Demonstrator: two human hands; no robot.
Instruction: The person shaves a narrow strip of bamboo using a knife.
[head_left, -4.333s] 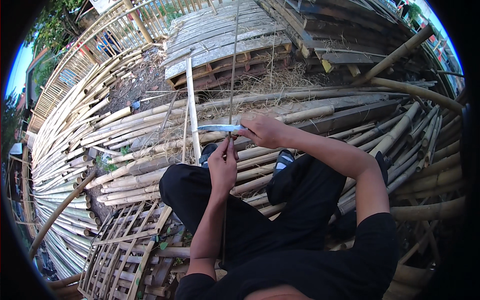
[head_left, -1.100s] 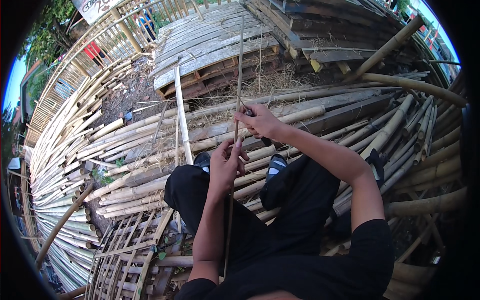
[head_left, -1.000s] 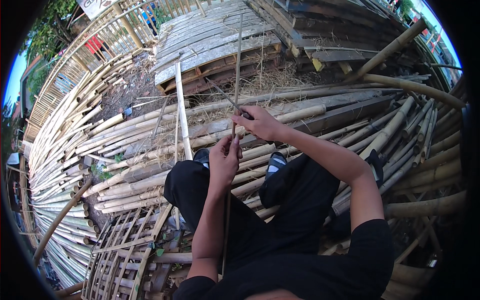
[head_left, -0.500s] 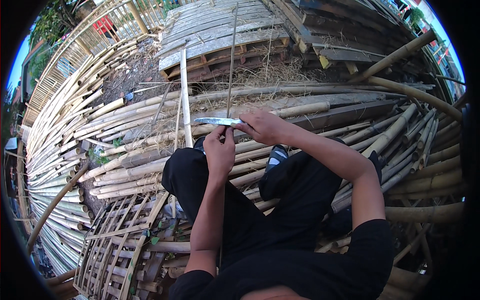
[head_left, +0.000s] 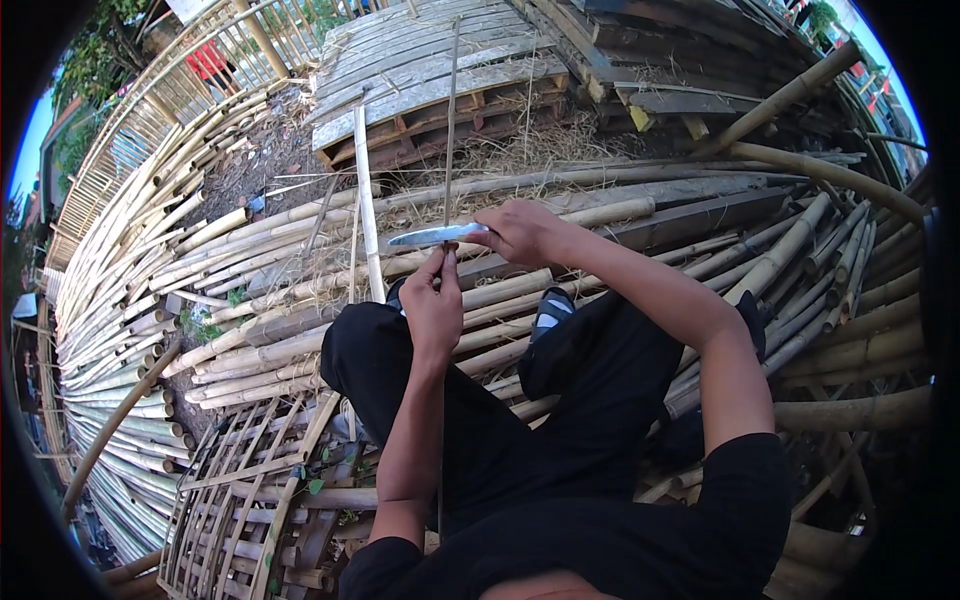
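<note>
My right hand is closed round the handle of a knife, whose bright blade points left. A long thin bamboo strip runs away from me, and the blade lies across it. Just below the blade, my left hand pinches the strip between thumb and fingertips. The strip's near part passes down in front of my black trousers. Slightly left of the blade, a wider pale bamboo slat stands at a slant near my left knee.
Bamboo poles lie in layers under and around my feet. More poles are heaped at the left. A wooden pallet is ahead, with stacked dark planks to its right. Woven bamboo lattice lies at lower left.
The whole view has shifted slightly. Both hands keep their holds, the knife still across the strip, its blade now tilted a little more.
</note>
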